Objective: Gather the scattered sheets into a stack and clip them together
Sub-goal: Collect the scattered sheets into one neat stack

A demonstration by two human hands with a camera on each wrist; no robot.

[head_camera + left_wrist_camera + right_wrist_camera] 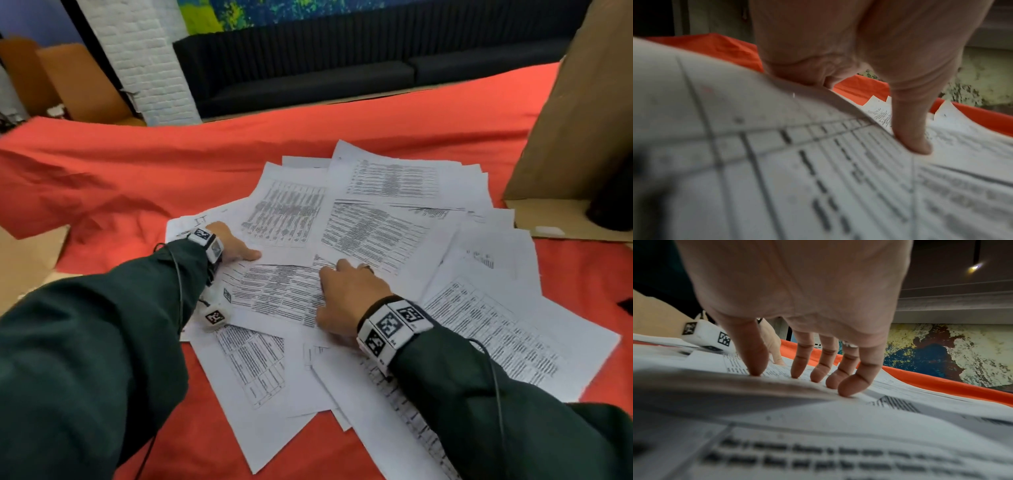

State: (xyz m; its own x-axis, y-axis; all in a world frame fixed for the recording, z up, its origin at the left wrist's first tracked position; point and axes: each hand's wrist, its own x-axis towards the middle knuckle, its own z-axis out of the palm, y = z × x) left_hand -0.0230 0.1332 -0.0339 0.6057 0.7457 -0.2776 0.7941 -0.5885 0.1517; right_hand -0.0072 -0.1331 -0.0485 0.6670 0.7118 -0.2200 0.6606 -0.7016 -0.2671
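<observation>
Several white printed sheets [373, 233] lie scattered and overlapping on the red cloth [154, 164]. My left hand [239, 246] is at the pile's left side. Its thumb [914, 142] presses on top of a sheet [777, 162] at its raised edge, and its fingers are tucked out of sight beneath that edge. My right hand [337, 274] rests near the middle of the pile, its spread fingertips [849, 389] pressing down on a sheet [838, 418]. A small black object [627, 305], cut off by the frame, lies on the cloth at the far right.
An open brown cardboard box [565, 120] stands at the right, a dark object [613, 205] inside it. Bunched red cloth rises at the left [68, 192]. A black sofa [342, 75] and a white brick pillar [147, 68] stand beyond the table.
</observation>
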